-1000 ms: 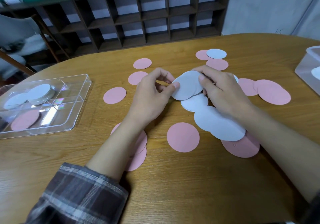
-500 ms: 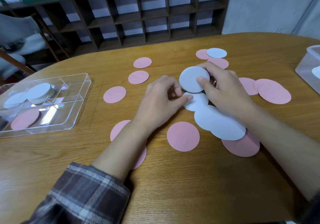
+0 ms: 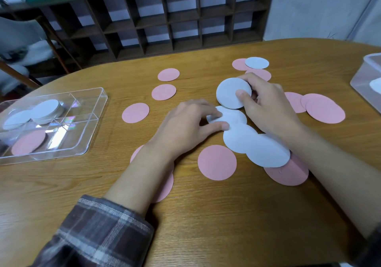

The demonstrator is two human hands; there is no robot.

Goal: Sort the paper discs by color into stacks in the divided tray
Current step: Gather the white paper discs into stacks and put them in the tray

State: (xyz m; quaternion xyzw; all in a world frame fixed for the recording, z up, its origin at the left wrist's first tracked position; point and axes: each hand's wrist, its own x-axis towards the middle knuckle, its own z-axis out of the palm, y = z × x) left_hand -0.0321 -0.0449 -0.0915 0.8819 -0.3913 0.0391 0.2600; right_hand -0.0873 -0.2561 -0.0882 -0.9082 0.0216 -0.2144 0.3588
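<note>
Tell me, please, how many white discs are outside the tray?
5 discs: one far, one in the right hand, one under the left hand, two overlapping nearer; more may be hidden.

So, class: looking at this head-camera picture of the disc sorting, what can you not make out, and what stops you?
- Pink discs under the left forearm: the arm hides their number.
- White discs in the right hand: their count is unclear.
- Container at right: cut off by the frame edge.
- White stack in the divided tray: too small to count.
</note>
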